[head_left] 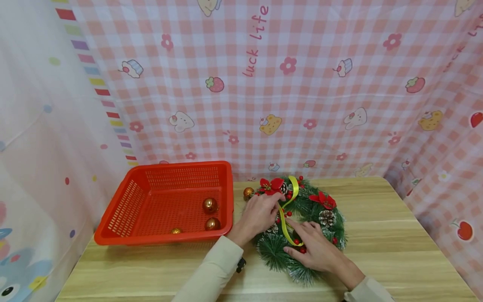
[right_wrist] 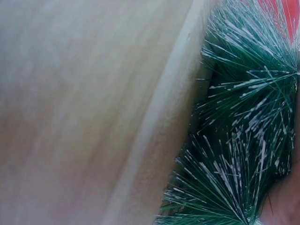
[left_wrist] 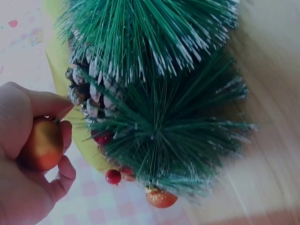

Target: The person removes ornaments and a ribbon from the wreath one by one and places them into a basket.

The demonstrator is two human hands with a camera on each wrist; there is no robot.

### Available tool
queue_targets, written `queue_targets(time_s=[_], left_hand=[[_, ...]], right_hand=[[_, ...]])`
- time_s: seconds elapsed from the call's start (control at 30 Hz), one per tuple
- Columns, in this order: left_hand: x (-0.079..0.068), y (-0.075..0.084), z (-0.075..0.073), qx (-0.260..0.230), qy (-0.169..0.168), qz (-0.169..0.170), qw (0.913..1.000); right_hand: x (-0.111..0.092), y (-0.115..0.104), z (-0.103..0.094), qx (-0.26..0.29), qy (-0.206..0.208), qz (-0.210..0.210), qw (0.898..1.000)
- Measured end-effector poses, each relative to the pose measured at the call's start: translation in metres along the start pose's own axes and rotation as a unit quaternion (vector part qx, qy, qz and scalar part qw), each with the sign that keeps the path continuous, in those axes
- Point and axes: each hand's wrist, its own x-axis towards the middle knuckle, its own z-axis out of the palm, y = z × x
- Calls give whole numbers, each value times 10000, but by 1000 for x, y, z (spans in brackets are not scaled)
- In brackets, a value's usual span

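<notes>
A green Christmas wreath with frosted tips, pinecones, red berries and red poinsettias lies on the table. My left hand is over its left side and holds a matte gold bauble in curled fingers; the left wrist view shows this, while the head view hides the bauble. A yellow ribbon trails across the wreath between both hands. On the wreath's lower right part rests my right hand, fingers fairly straight and near the ribbon's lower loop. Another gold bauble sits at the wreath's upper left edge.
To the left stands a red plastic basket with shiny bronze baubles and a small gold one inside. The wooden table extends to the right of the wreath. A checked curtain hangs behind.
</notes>
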Motion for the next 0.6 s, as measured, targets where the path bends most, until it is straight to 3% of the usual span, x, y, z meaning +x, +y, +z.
queue_targets(time_s=[0.23, 0.6], left_hand=[[4, 3, 5, -529, -235, -304, 9979], [17, 4, 10, -1278, -613, -724, 9873]], right_hand=[[-2, 2, 2, 88, 1, -12, 10000], [-1, 2, 2, 75, 202, -202, 9996]])
